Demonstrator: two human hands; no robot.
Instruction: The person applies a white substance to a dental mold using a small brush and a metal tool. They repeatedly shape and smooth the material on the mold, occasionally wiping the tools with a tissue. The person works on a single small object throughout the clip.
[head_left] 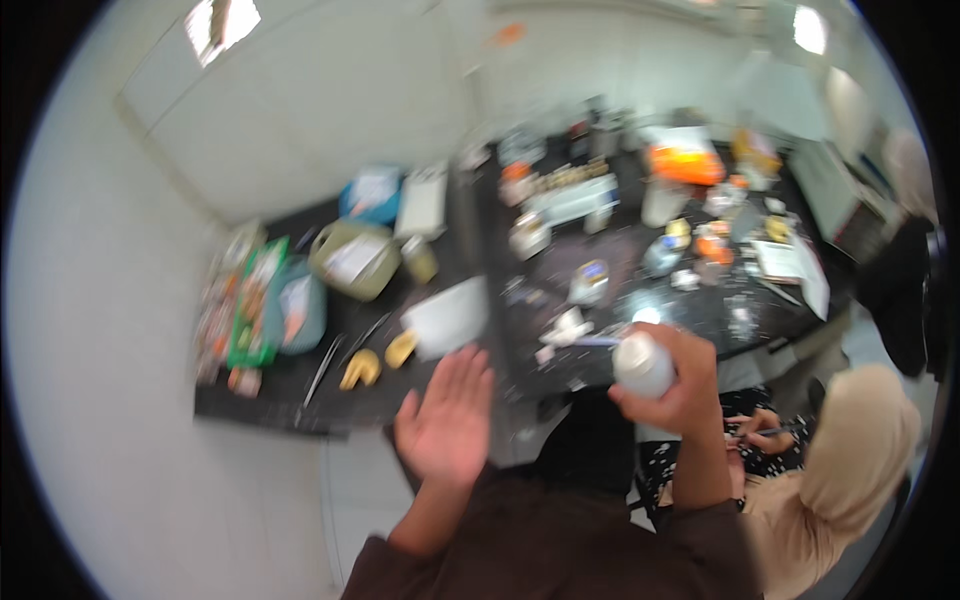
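Note:
A white plastic bottle with a pale cap (pixel 640 362) is gripped in my right hand (pixel 690 375), raised over the bench's front edge. My left hand (pixel 445 420) holds nothing; its palm faces up and its fingers are stretched out. Just beyond those fingers lie a white sheet (pixel 447 318) and two yellowish horseshoe-shaped casts (pixel 361 369). Thin metal tools (pixel 322 370) rest to the left of the casts. Past the bottle, a small clear jar (pixel 589 283) and some crumpled white tissue (pixel 568 327) are on the black bench. Motion blurs the finer details.
Two tubs, one olive (pixel 355 262) and one blue-grey (pixel 297 310), stand at the left beside a green tray (pixel 257 300). Bottles, jars and an orange package (pixel 685 163) crowd the back right. A person in a beige garment (pixel 850 440) sits close on my right, holding a pen-like object.

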